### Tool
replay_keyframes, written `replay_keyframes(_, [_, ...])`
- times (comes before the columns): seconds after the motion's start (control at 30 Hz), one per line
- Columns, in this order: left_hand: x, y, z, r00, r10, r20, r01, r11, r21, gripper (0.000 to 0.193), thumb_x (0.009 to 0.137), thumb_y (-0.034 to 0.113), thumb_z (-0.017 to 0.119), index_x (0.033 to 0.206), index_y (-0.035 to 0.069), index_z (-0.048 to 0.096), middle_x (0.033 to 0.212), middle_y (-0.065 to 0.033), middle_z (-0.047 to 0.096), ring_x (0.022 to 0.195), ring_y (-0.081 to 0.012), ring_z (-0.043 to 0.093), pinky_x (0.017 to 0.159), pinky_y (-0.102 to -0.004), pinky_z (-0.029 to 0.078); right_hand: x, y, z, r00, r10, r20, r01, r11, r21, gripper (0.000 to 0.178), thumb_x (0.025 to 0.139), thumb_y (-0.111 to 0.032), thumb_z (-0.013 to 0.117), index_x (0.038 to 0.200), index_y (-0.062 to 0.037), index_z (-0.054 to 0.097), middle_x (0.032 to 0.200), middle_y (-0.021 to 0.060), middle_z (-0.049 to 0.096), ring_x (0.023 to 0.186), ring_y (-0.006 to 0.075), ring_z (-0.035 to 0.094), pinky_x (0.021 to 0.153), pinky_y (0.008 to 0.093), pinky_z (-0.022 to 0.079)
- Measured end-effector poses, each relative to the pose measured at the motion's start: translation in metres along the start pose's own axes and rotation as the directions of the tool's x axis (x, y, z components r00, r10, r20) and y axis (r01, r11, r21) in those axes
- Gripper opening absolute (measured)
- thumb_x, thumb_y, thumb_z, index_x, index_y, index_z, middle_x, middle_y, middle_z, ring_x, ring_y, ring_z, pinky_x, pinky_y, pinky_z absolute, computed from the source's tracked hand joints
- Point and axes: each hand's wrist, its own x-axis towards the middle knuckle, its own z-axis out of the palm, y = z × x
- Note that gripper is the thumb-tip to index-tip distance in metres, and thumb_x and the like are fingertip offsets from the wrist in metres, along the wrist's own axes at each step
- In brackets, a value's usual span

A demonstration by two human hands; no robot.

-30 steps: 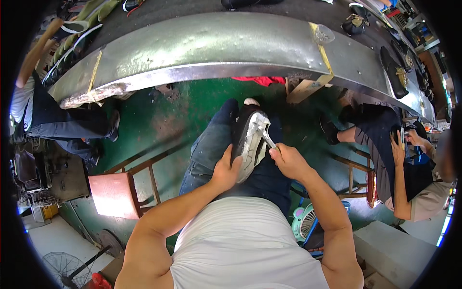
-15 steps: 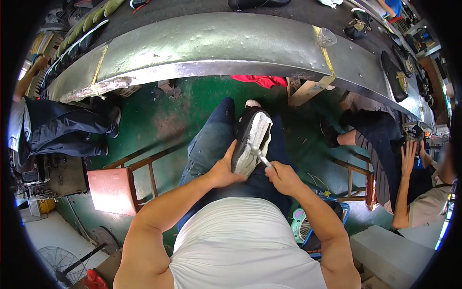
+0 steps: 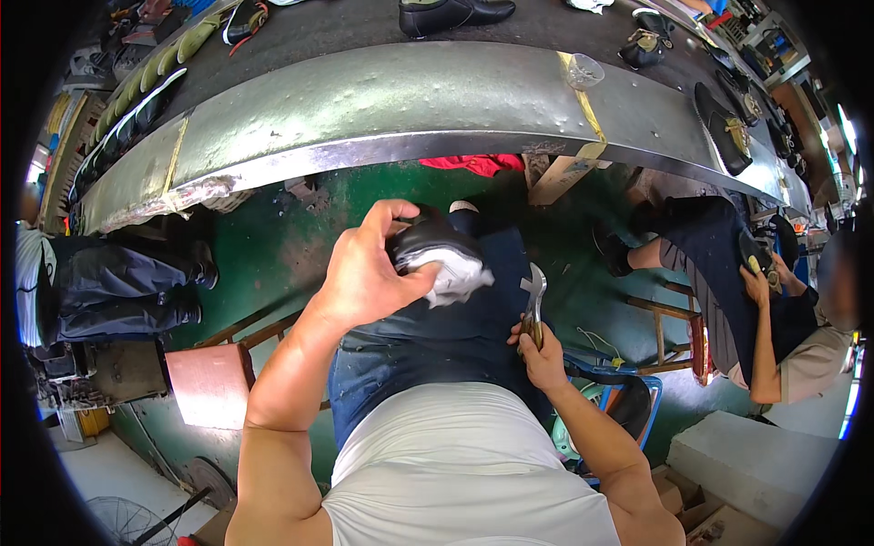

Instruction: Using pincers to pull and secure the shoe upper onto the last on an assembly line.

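My left hand (image 3: 369, 273) is raised over my lap, thumb and fingers wrapped round a black shoe upper (image 3: 435, 238). The shoe is tilted, and the crumpled white lining edge (image 3: 458, 276) of its underside faces me. Lower and to the right, my right hand (image 3: 539, 357) grips a pair of shoemaker's pincers (image 3: 535, 305) by the brownish handles. Their curved metal head points away from me, beside my right thigh and apart from the shoe.
A metal-edged bench (image 3: 364, 96) with a dark top crosses ahead, bearing a black shoe (image 3: 455, 15) and a clear cup (image 3: 584, 71). Co-workers sit at right, with a black shoe (image 3: 754, 259) in hand, and at left. A pink-topped stool (image 3: 208, 384) stands left.
My left hand has lifted the shoe off my lap and turned it, moving left and away. The pincers have come off its sole and moved right. The view has shifted slightly.
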Motion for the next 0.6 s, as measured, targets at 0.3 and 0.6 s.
replay_keyframes(0.3, [0.066, -0.063, 0.077, 0.957, -0.259, 0.134, 0.291, 0.863, -0.413, 0.045, 0.095, 0.038, 0.069, 0.113, -0.003, 0.066, 0.084, -0.0040, 0.069, 0.074, -0.0086, 0.061, 0.067, -0.0254, 0.051, 0.006, -0.029, -0.008, 0.999, 0.027, 0.030, -0.018, 0.964, -0.265, 0.022, 0.101, -0.018, 0.055, 0.113, -0.0008, 0.059, 0.089, 0.0056, 0.067, 0.078, 0.0116, 0.060, 0.071, 0.0274, 0.049])
replay_keyframes(0.6, [0.035, -0.143, 0.134, 0.774, -0.197, 0.602, 0.597, 0.543, -0.590, 0.057, 0.109, 0.047, 0.030, 0.149, 0.009, 0.044, 0.141, -0.0092, 0.055, 0.126, -0.0193, 0.054, 0.110, -0.0351, 0.041, 0.021, -0.091, -0.016, 0.943, 0.128, 0.307, 0.121, 0.727, -0.676, 0.041, 0.093, -0.017, 0.060, 0.129, 0.0032, 0.054, 0.105, 0.0245, 0.066, 0.097, 0.0415, 0.064, 0.087, 0.0424, 0.051])
